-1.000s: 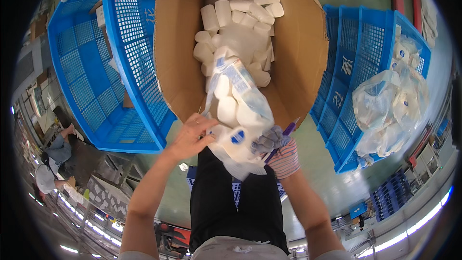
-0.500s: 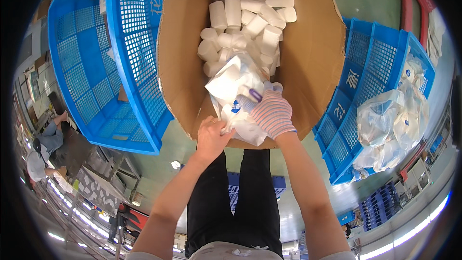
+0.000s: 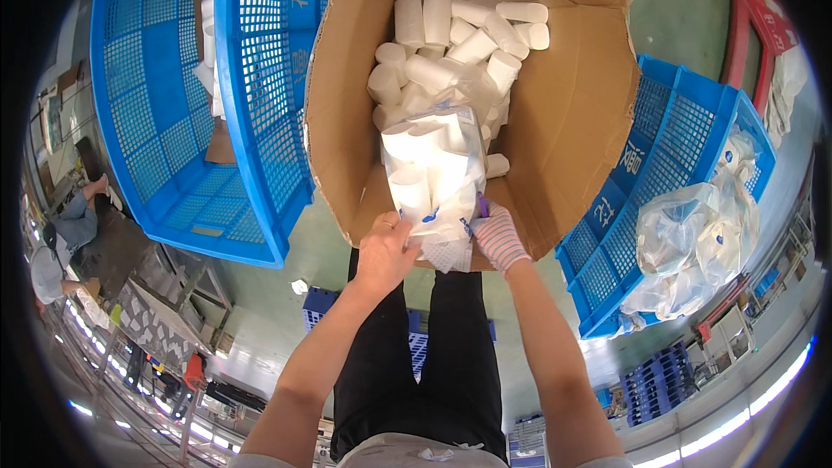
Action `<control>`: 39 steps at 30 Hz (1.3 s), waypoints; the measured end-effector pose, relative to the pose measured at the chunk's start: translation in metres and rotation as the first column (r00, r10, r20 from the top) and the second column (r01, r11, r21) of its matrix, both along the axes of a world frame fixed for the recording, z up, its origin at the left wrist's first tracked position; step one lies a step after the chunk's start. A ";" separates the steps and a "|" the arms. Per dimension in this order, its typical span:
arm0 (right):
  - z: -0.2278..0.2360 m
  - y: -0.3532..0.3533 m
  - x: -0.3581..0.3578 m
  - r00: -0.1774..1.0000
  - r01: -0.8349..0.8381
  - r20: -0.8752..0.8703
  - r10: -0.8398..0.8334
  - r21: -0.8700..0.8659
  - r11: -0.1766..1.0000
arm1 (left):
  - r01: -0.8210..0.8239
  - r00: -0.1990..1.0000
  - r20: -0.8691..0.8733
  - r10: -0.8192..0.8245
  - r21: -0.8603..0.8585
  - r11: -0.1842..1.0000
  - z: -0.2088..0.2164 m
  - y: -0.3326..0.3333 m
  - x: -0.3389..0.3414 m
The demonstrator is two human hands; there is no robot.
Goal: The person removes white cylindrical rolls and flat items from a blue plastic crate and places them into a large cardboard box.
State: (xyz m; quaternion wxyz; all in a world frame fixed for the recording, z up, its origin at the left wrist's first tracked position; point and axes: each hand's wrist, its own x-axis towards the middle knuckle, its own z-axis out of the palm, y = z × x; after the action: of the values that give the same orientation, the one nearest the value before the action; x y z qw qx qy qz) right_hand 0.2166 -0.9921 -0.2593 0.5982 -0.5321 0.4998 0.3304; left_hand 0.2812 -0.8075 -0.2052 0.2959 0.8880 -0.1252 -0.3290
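A clear plastic bag (image 3: 433,156) filled with white paper rolls hangs over the near side of the cardboard box, its mouth toward me. My left hand (image 3: 383,251), bare with a ring on one finger, pinches the left side of the bag's mouth. On the other side, my right hand (image 3: 498,236), in a striped knit glove, grips the bag's right edge. A small purple thing (image 3: 483,205) shows by the glove's fingers; its kind is unclear. Behind the bag, loose white rolls (image 3: 472,46) lie heaped in the cardboard box (image 3: 572,113).
Left of the box stands a tall blue perforated crate (image 3: 260,113), with a second blue crate (image 3: 143,95) beyond. At right, a blue crate (image 3: 607,243) holds clear bags of white goods (image 3: 693,234). A red metal frame (image 3: 754,26) is at far right. Another person (image 3: 65,247) sits at far left.
The bag has turned and spread out, now showing rolls inside it. My right hand has drawn back toward me to the bag's edge. My view has shifted slightly.
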 end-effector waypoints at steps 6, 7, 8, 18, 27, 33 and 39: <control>-0.021 0.030 -0.015 0.957 0.270 -0.102 -0.273 -0.038 0.962 | 0.169 0.983 0.069 -0.167 -0.028 0.985 0.014 0.004 -0.008; -0.013 0.030 -0.012 0.934 0.325 -0.145 -0.327 -0.033 0.945 | 0.203 0.979 0.037 -0.202 -0.042 0.978 0.021 0.004 -0.013; -0.020 0.030 -0.029 0.900 0.435 -0.066 -0.432 0.039 0.900 | 0.238 0.971 0.004 -0.239 -0.062 0.969 0.029 0.003 -0.018; 0.040 0.018 -0.043 0.905 0.423 -0.006 -0.426 0.139 0.896 | 0.185 0.977 -0.079 -0.199 -0.158 0.970 0.056 0.001 -0.064; 0.050 0.015 -0.080 0.703 0.701 -0.134 -0.699 0.295 0.649 | 0.198 0.968 -0.136 -0.210 -0.093 0.976 0.067 0.004 -0.085; 0.074 0.017 -0.081 0.963 0.199 0.101 -0.248 0.352 0.915 | 0.294 0.941 -0.159 -0.299 -0.056 0.954 0.062 0.023 -0.106; 0.071 0.018 -0.103 0.990 0.135 -0.023 -0.139 0.436 0.890 | 0.338 0.924 -0.170 -0.342 -0.055 0.940 0.035 0.031 -0.129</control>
State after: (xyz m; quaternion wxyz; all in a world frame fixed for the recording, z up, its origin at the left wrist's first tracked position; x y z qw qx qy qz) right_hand 0.1134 -0.9741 -0.1881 0.7262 -0.3496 0.4467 0.3884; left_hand 0.1527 -0.7768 -0.1697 0.2554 0.8163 -0.2544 -0.4514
